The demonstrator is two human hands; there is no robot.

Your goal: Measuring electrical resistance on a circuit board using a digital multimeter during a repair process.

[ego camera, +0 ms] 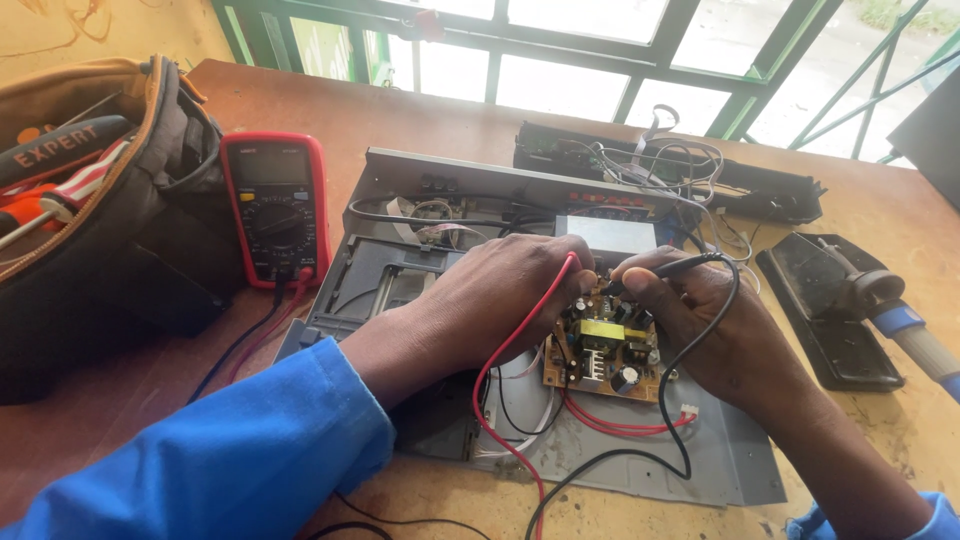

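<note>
Over brown circuit board (603,350): left hand (500,295) pinching red probe (572,262), right hand (705,325) pinching black probe (655,270); tips on components. Left of board, red multimeter (274,208) connected, reading illegible.

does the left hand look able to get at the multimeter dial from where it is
Probably yes. The left hand holds the red probe over the circuit board; bare chassis lies between it and the multimeter, but it must free itself of the probe.

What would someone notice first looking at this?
Two hands meet mid-table over a small brown circuit board: the left hand holds a red probe, the right hand a black probe. A red meter lies to the left, beside an open tool bag.
</note>
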